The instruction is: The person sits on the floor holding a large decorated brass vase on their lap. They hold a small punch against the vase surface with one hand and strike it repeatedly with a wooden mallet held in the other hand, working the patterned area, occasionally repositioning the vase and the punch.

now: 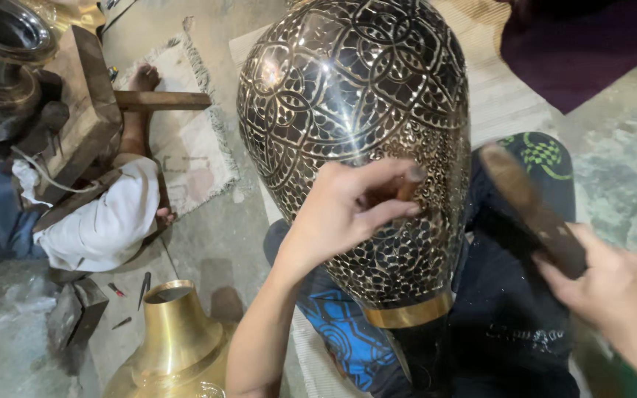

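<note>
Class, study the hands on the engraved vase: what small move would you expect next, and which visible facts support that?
Probably a light tap: the right hand brings the wooden mallet down onto the small punch. The left hand pinches that punch with its tip against the patterned vase, which rests across the person's lap. The mallet hangs raised and blurred beside it, apart from the punch.

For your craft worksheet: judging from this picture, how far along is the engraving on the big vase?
Done: cut patterning covers nearly all the visible dark vase. In hand: left hand sets a small punch on it; right hand holds a blurred wooden mallet. Left: the plain brass band.
</note>
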